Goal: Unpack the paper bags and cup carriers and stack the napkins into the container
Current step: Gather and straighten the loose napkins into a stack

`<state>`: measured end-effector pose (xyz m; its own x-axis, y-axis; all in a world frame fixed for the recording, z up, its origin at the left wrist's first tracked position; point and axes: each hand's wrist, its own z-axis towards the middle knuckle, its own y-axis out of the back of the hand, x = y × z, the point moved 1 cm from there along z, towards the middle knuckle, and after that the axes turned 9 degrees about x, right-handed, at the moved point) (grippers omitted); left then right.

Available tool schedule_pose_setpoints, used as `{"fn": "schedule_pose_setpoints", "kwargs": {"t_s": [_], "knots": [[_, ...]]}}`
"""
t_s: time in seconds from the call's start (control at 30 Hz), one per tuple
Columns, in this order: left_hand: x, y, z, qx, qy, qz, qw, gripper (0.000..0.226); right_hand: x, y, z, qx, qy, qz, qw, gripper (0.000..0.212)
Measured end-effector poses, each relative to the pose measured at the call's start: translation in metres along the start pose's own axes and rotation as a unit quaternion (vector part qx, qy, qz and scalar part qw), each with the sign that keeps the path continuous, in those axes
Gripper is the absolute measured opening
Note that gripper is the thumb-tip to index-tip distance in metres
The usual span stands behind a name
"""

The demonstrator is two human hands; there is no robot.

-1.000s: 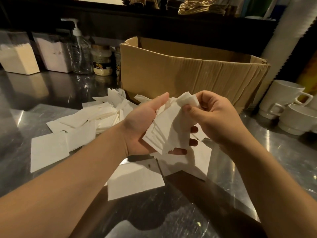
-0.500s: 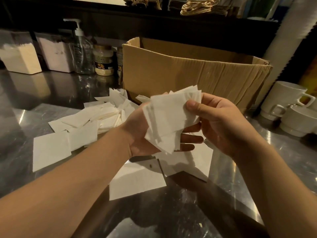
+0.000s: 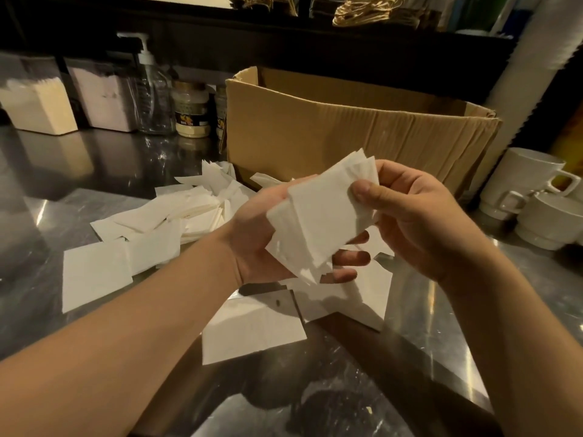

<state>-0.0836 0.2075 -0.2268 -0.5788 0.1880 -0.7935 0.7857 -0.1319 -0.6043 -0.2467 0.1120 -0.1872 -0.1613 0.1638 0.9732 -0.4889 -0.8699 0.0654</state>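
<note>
White, thin and square-cut, a stack of napkins [image 3: 318, 216] sits unevenly fanned between both hands above the tabletop [image 3: 441, 335]: the left hand [image 3: 268, 234] cradles it from beneath with fingers curled under its lower edge, and the right hand [image 3: 407, 216] pinches its upper right corner under the thumb. More loose napkins [image 3: 151, 228] lie scattered on the steel below and to the left, near an open cardboard box [image 3: 347, 134]. White mugs [image 3: 530, 190] stand at the right.
</note>
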Motion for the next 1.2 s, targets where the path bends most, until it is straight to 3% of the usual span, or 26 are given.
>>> {"fn": "schedule_pose_setpoints", "kwargs": {"t_s": [0.1,0.27,0.37,0.47,0.57,0.63,0.77,0.9,1.03,1.1,1.2], "knots": [[-0.001,0.0,0.004,0.019,0.042,0.007,0.999,0.05,-0.001,-0.003,0.0,0.025,-0.024,-0.069,0.997,0.031],[-0.001,-0.001,0.002,0.077,0.05,0.014,0.996,0.074,-0.011,-0.011,0.001,-0.008,-0.025,-0.141,0.99,0.024],[-0.004,-0.002,0.0,0.064,0.052,0.02,0.996,0.069,-0.015,-0.016,0.003,-0.061,-0.006,-0.174,0.983,0.025],[-0.009,-0.004,-0.005,0.007,0.034,0.022,0.999,0.052,-0.02,-0.015,0.006,-0.152,0.024,-0.256,0.954,0.013],[-0.016,-0.001,-0.009,-0.005,-0.015,-0.031,0.999,0.059,-0.022,-0.014,0.007,-0.171,0.019,-0.279,0.945,0.011],[-0.021,0.001,-0.011,0.01,-0.047,-0.069,0.996,0.064,-0.024,-0.017,0.007,-0.124,-0.009,-0.339,0.932,0.013],[-0.028,0.006,-0.015,0.026,-0.096,-0.093,0.991,0.065,-0.025,-0.034,0.003,0.062,-0.077,-0.457,0.884,0.013],[-0.03,0.006,-0.015,0.006,-0.119,-0.102,0.988,0.061,-0.035,-0.057,-0.002,0.195,-0.015,-0.493,0.848,0.014],[-0.03,0.006,-0.016,0.001,-0.125,-0.111,0.986,0.057,-0.043,-0.074,-0.005,0.25,-0.004,-0.571,0.782,0.047],[-0.03,0.006,-0.015,-0.001,-0.122,-0.113,0.986,0.056,-0.043,-0.08,-0.005,0.264,-0.02,-0.568,0.779,0.062],[-0.029,0.006,-0.014,-0.014,-0.12,-0.106,0.987,0.054,-0.045,-0.084,-0.005,0.267,-0.044,-0.554,0.787,0.059]]}}
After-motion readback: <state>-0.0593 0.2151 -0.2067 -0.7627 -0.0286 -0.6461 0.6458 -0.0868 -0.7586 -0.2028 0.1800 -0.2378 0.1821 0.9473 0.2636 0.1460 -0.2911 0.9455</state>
